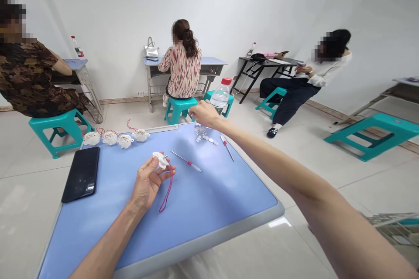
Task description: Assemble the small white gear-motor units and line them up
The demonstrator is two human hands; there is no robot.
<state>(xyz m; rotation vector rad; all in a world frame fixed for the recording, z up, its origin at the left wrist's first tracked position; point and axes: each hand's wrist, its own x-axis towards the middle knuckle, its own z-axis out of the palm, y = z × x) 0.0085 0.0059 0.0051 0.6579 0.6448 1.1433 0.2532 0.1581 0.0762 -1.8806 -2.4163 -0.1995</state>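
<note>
A: Head view. Note the piece in hand first: look and place.

B: White piece [159, 160], lumpy and roughly round, with a short grey metal stub at one side and a thin red cord [169, 187] looped from it. Held above the middle of the blue desk [212, 200], in left hand [149, 179].

A: Fingers, both sides?

B: On the left, pinched narrow on the white piece. On right hand [206, 114], over the far edge and beside a red-capped bottle [220, 96], bent and close together; cannot tell if gripping anything.

A: Now count.

B: In hand, one white piece; at far left of the desk, four similar pieces [125, 141], with red cords among them. Two screwdrivers [193, 165]. One phone [81, 174]. Pale discs [211, 140] near right forearm, too small to count surely. Beyond, three seated people [183, 67] and two more bottles [78, 48].

A: Direction?

B: Long axis slanting from upper left to lower right; stub aimed rightward; cord hanging toward the near edge, loop end lowest.
</note>
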